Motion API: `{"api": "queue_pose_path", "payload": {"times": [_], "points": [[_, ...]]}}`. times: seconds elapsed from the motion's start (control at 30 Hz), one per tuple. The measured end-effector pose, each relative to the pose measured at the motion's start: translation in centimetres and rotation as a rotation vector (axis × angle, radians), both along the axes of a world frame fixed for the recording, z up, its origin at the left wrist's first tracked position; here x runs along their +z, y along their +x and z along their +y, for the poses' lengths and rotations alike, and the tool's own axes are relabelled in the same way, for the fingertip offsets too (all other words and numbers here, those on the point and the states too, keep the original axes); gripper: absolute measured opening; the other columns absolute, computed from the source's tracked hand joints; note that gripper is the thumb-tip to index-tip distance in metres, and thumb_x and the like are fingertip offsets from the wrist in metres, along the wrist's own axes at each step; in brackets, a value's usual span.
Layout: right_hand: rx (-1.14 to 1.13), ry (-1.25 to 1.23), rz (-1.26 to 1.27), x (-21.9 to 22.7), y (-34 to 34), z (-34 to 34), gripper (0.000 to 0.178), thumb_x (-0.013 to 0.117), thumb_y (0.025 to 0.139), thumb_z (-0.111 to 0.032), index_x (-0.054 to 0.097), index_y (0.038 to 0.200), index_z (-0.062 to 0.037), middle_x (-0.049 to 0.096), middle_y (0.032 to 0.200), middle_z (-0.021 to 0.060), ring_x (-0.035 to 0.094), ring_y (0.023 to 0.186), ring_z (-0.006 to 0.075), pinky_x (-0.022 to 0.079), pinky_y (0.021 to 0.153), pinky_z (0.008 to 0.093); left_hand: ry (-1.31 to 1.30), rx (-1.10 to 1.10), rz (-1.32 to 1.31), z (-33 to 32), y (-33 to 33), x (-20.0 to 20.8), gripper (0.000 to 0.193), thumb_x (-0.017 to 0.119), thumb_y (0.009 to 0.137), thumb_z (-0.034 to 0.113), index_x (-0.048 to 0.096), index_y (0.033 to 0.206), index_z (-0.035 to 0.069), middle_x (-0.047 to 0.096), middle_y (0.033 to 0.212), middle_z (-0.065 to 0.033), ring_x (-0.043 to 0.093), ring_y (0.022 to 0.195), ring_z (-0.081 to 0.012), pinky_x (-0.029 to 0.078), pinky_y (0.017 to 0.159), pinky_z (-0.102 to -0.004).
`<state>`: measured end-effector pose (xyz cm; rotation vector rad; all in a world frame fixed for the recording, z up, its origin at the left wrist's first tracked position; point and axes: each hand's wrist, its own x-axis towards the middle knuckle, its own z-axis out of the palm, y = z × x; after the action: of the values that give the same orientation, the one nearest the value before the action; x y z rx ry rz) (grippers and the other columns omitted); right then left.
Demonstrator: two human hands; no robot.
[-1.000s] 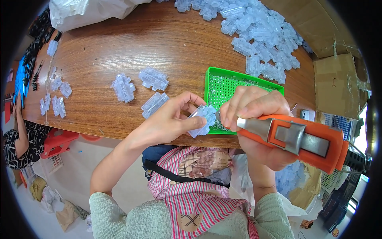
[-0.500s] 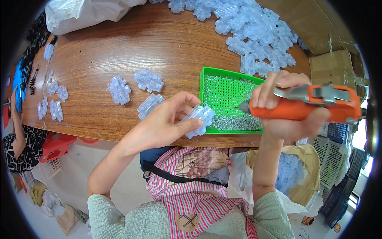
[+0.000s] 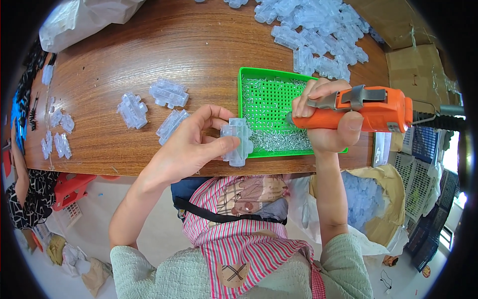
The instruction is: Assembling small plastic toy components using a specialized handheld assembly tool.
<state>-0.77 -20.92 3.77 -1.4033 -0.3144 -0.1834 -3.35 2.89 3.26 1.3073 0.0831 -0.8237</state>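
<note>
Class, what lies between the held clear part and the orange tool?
The head view shows part of the green tray, with small metal pieces, between them.

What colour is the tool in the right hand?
The tool is mainly orange, with a grey metal lever; best seen in the head view.

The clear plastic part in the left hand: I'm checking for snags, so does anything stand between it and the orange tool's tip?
Nothing visible does: between the plastic part and the orange tool's tip, only the green tray shows beneath.
</note>
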Motion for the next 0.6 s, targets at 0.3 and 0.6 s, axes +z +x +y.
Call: {"api": "queue_pose_path", "payload": {"times": [0.3,0.6], "points": [[0.192,0.172,-0.142,0.9,-0.1,-0.6,0.077,0.047,0.085,-0.072,0.055,0.101,0.0025,0.053,0.075,0.009,0.052,0.066,0.0169,0.047,0.055,0.0298,-0.035,0.037,-0.006,-0.1,-0.3,-0.1,0.045,0.067,0.088,0.006,0.042,0.125,0.0,0.055,0.105,-0.0082,0.061,0.085,-0.0112,0.053,0.07,-0.0236],[0.418,0.192,-0.168,6.0,-1.7,3.3,0.083,0.046,0.08,-0.078,0.054,0.101,0.0019,0.057,0.08,0.0101,0.055,0.072,0.0201,0.051,0.061,0.0352,-0.071,0.029,-0.01,-0.1,-0.4,-0.3,0.042,0.067,0.089,0.008,0.043,0.123,0.001,0.056,0.105,-0.009,0.061,0.088,-0.0122,0.054,0.072,-0.0248]]}}
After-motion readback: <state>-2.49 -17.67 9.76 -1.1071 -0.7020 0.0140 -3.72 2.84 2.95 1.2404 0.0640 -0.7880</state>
